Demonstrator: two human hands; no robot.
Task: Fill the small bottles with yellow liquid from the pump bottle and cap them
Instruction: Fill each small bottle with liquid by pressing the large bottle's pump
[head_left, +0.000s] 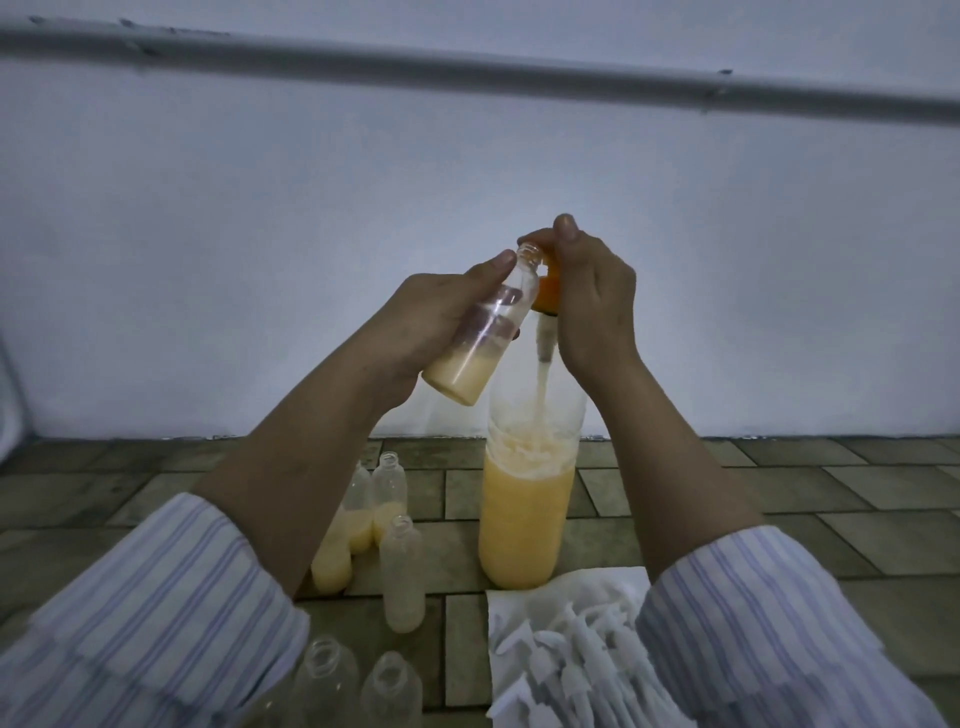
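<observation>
A bare, dim room in a home or small workshop: tiled floor (727, 499), plain white wall (467, 182), pipe (467, 73) at 12 o'clock.

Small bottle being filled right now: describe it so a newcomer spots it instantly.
Start at the tall pump bottle of yellow liquid standing on the tiled floor. At its orange pump head, the left hand grips a tilted small bottle. It alone is off the floor.

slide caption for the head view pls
Left hand tilts a small bottle to the orange pump head pressed by the right hand.
</observation>
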